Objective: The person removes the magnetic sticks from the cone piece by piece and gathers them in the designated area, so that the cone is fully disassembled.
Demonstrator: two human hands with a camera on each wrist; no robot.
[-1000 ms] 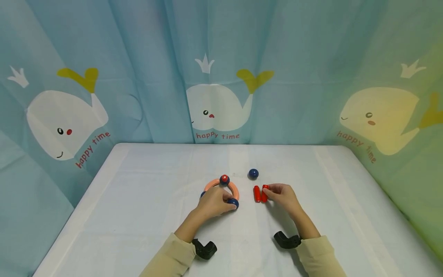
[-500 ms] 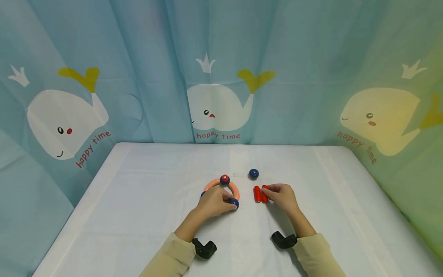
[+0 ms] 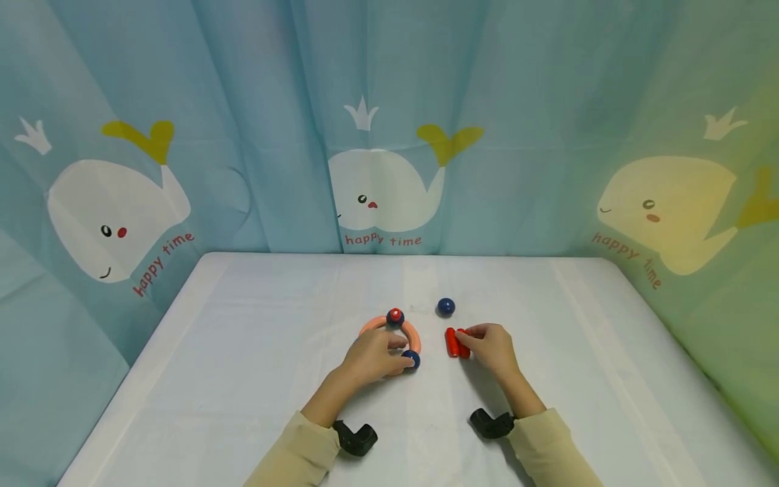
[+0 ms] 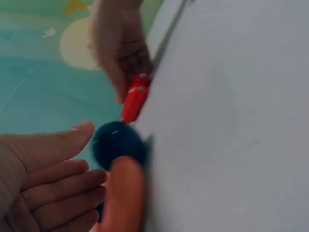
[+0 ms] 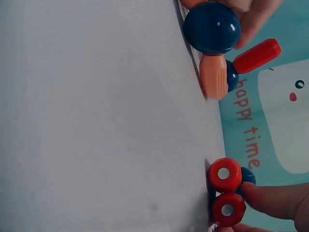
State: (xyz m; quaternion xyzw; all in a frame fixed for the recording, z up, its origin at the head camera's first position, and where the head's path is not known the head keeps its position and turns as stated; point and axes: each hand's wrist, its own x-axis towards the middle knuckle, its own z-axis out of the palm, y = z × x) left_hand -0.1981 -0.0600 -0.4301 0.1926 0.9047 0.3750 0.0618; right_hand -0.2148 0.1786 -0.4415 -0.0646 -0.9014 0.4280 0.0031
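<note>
My left hand [image 3: 370, 355] is over an orange ring [image 3: 414, 336] fitted with blue balls. Its thumb and fingers are spread loosely beside the near blue ball [image 4: 118, 142], without gripping it. At the ring's far side a red rod [image 5: 257, 55] stands up from another blue ball [image 3: 389, 320]. To the right, my right hand [image 3: 496, 348] pinches a red magnetic rod [image 3: 465, 351] between thumb and fingers. This rod lies side by side with a second red rod [image 3: 452, 343]; silvery discs show in their ends in the right wrist view.
A loose blue ball [image 3: 446, 307] lies behind the red rods on the white tabletop [image 3: 255, 338]. Black curved wrist mounts [image 3: 356, 439] stick out from both sleeves. A blue whale-print curtain [image 3: 274, 135] surrounds the table's back and sides.
My right hand has slid the pinched red rod left, up against the other one. My left hand's fingers have loosened from the near blue ball and shifted slightly left.
</note>
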